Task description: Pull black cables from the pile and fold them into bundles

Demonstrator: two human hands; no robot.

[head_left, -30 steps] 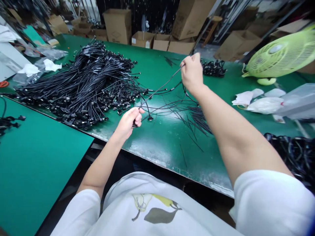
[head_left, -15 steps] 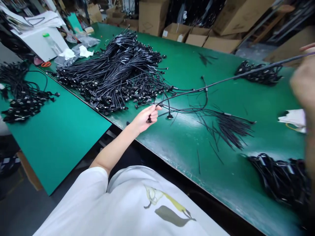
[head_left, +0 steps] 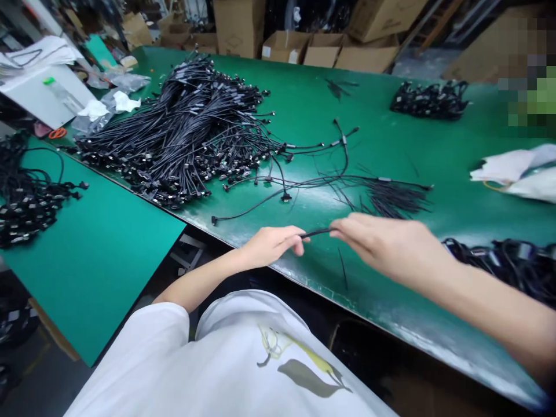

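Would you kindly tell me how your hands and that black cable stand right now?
Left hand and right hand pinching black cable. Cable heap beyond, on green workbench, apart from hands.

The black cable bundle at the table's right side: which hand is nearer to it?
Right. The right hand is just left of the black cable bundle; the left hand is farther left, past the right hand.

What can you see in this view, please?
bench: one, green, centre
cable heap: one, black, bench left
cable bundles: two, black, bench right
cable bundle: one, black, teal board
teal board: one, teal, front left
cardboard boxes: several, brown, behind bench
scissors: one pair, orange, back left
white wrappers: several, white, bench right
black cable: one, black, between hands
left hand: one, bare, gripping cable
right hand: one, bare, gripping cable
white shirt: one, white, bottom centre
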